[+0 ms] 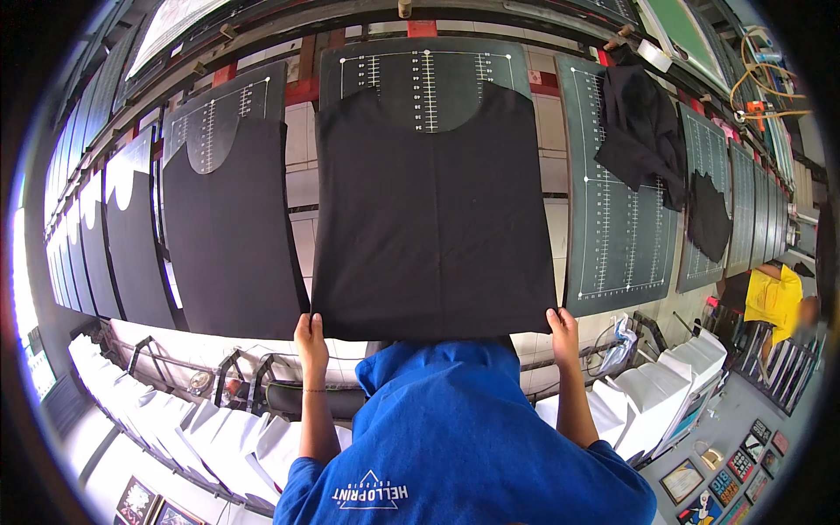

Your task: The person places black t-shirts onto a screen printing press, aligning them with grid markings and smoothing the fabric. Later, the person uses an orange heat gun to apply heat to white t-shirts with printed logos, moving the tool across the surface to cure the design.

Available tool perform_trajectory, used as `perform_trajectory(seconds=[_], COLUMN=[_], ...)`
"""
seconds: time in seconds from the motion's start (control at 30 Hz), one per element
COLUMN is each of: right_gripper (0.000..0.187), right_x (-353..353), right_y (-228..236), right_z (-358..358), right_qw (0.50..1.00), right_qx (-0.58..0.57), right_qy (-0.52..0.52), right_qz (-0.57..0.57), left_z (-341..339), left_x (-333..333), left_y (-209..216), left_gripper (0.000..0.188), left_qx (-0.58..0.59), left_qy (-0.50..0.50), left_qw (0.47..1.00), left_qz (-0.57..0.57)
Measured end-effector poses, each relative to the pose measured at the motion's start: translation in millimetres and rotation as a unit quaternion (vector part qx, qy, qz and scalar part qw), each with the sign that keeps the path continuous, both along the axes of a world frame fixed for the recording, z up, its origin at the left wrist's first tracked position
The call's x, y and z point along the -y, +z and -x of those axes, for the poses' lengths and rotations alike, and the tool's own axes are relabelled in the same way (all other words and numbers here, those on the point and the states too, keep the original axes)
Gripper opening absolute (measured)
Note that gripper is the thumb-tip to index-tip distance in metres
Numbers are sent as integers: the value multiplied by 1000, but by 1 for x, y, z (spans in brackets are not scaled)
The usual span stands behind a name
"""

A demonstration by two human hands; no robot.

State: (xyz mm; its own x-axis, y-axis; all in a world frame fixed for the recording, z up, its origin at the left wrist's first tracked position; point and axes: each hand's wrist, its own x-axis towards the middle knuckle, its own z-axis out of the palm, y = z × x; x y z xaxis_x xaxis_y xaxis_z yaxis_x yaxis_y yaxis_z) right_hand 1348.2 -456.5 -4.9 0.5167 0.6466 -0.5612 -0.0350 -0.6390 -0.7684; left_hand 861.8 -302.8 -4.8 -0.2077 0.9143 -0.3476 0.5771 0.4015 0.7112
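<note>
Black scoop-necked cloth panel [429, 227] extends away from the body over a dark, white-marked board [455, 87]; left hand [311, 343] and right hand [563, 334], fingers closed, pinch its near corners, equally close.

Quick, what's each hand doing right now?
Left hand: closed, pinching the black cloth at its near left corner.
Right hand: closed, pinching the same cloth at its near right corner.

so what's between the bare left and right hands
In the head view, the lower edge of a black fabric panel spans from left hand to right hand.
</note>
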Motion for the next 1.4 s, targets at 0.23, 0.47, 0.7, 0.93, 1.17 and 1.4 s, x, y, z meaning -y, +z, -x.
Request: perform_trajectory(seconds=[0.23,0.47,0.7,0.93,1.17,1.4], right_gripper=[36,30,59,71,79,74], right_x=[17,12,-143,-332,-212,-339], right_y=[-24,-8,61,-5,23,4], right_z=[-3,-19,101,84,188,185], right_qw=[999,967,792,587,587,532], right_qx=[28,139,306,470,243,348], right_qy=[21,149,503,583,736,667], right_qz=[13,156,-159,-307,-233,-388], left_z=[-12,2,-36,-14,-46,-25], left_x=[2,2,-91,-121,-143,-127], left_y=[-11,-47,-49,-67,9,9], left_gripper=[36,40,70,29,22,11], left_qx=[-120,-114,442,294,354,49], left_qy=[14,-86,136,55,-5,68], left_qw=[992,985,865,953,931,993], left_qz=[-44,101,195,52,88,-78])
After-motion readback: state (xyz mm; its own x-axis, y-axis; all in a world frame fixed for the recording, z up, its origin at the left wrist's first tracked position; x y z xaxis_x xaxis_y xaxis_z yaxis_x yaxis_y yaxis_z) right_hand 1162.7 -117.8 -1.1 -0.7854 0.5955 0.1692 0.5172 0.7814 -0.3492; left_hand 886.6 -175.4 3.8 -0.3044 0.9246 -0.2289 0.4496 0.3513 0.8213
